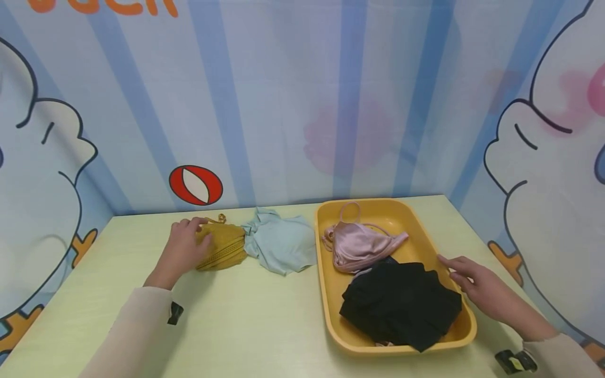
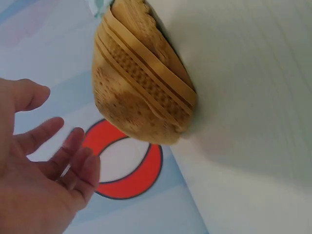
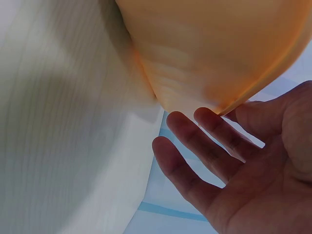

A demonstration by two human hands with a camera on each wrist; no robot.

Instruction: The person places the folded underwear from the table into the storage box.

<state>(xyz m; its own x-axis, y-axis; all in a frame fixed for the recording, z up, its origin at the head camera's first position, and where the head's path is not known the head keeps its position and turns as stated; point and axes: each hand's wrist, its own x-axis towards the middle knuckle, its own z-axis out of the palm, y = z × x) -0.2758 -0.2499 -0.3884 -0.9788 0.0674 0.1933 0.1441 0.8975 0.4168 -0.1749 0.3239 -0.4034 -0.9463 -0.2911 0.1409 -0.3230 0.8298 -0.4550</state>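
My left hand [image 1: 184, 247] is beside a mustard-yellow garment [image 1: 226, 247] on the table, fingers spread and loosely bent. In the left wrist view this garment [image 2: 141, 78] shows a rounded cup shape, a perforated band and a scalloped edge, and the hand [image 2: 44, 161] is apart from it. Against it lies a crumpled pale blue cloth [image 1: 281, 241]. The fingertips of my right hand [image 1: 489, 289] are at the right rim of a yellow tray [image 1: 425, 231]. From the right wrist, the fingers [image 3: 195, 146] look extended below the rim, with the thumb near its edge.
Inside the tray lie a pink satin bra [image 1: 359, 244] and a bunched black garment [image 1: 402, 302], with a dark piece partly hidden between them. A striped, cartoon-printed backdrop [image 1: 293, 105] stands behind the pale table [image 1: 255, 325] and along both sides.
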